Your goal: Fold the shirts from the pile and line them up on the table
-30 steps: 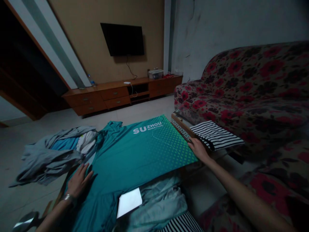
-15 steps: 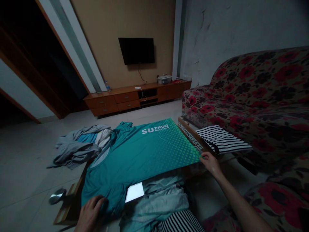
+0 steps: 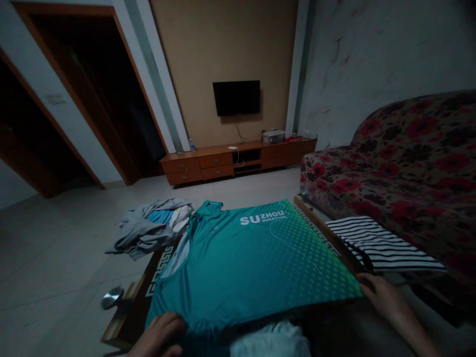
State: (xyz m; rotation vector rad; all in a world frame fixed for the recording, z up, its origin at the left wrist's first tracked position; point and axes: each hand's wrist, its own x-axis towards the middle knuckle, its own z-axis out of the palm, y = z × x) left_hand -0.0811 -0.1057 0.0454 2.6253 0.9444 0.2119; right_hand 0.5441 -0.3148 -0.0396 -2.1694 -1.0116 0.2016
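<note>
A teal T-shirt [image 3: 238, 263] lies spread over a dark low table, with "SUZHOU MARATHON" in white near its hem and a green dotted pattern at that end. My left hand [image 3: 161, 332] is closed on the shirt's near sleeve side at the lower left, where the cloth bunches in shadow. At the hem's near corner, my right hand [image 3: 379, 295] pinches the edge between thumb and fingers. Below the shirt's near edge, pale bunched cloth [image 3: 271, 339] shows in part.
Grey crumpled clothes [image 3: 145, 233] heap at the table's left end. Black-and-white striped folded cloth [image 3: 383, 243] lies on the right, near the floral sofa [image 3: 401, 163]. A round metal object [image 3: 112, 297] is at the left table corner [image 3: 119, 317]. Beyond stands a wooden TV cabinet [image 3: 219, 161].
The view has tilted upward and turned left, so the scene sits lower and further right. Both hands remain at the shirt's near side. The bright white patch below it no longer shows.
</note>
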